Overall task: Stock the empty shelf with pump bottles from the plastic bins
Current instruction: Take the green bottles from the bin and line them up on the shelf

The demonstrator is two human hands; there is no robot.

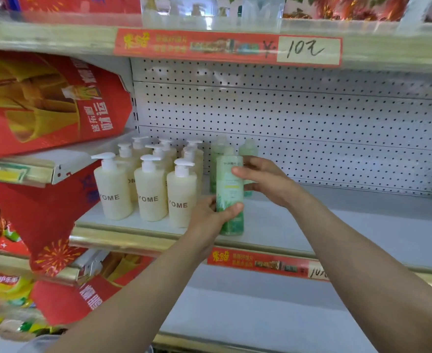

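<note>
My left hand grips the green bottle low and my right hand grips it high, upright at the shelf front beside cream bottles.

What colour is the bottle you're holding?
The bottle is green with a leafy print; head view.

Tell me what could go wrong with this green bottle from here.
The green bottle, held by the left hand and right hand, is near the shelf lip; released there, it might tip off. The left hand is close beside the nearest cream bottle; a nudge could topple that row.
</note>
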